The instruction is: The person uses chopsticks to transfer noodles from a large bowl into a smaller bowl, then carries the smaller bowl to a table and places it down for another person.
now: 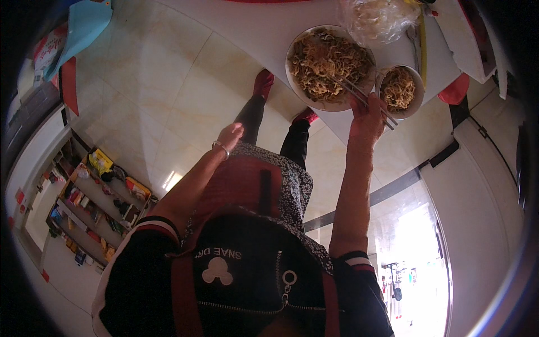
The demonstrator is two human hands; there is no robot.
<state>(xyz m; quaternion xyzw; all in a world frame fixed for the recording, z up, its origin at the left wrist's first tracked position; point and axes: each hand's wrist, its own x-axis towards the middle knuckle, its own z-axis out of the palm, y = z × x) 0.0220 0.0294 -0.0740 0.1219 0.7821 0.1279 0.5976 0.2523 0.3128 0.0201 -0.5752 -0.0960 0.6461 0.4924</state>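
My right hand [368, 116] grips a pair of chopsticks [356, 91] at the edge of the table. Their tips reach into the stir-fried noodles [322, 59] that fill a large white bowl [290, 82]. Right beside it stands a smaller white bowl [417, 103], partly behind my hand, with a portion of noodles [396, 90] in it. My left hand [230, 137], with a silver bracelet [221, 148] at the wrist, hangs low near my thigh, away from the table. Its fingers are mostly hidden from view, and I see nothing held in it.
On the white table [269, 25], a clear plastic bag [381, 19] with pale contents touches the large bowl. A metal utensil [412, 44] lies behind the small bowl. A red stool [455, 89] shows past the table edge. Stocked shelves [94, 206] stand at left on the tiled floor [156, 80].
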